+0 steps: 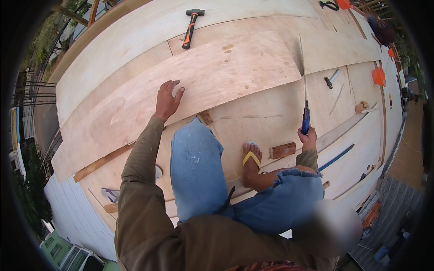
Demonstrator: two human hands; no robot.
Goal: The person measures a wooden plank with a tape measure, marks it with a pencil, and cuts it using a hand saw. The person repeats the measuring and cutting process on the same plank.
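My right hand (308, 137) is wrapped round the blue handle of a handsaw (306, 118). Its thin blade points away from me, almost edge-on, along the gap between a long plywood panel (199, 74) and a paler plywood piece (339, 52) to the right. Whether the teeth touch wood I cannot tell. My left hand (167, 98) is over the long panel near its close edge, fingers apart and holding nothing. Contact between palm and wood is unclear. Wooden pieces (104, 161) show under the panel's near edge.
A black-and-orange hammer (191, 29) lies beyond the panel. Right of the saw are a smaller hammer (332, 79), an orange container (379, 77) and wood offcuts (363, 107). A reddish block (282, 150) sits beside my sandalled foot (252, 162). A blue strip (337, 157) lies close by.
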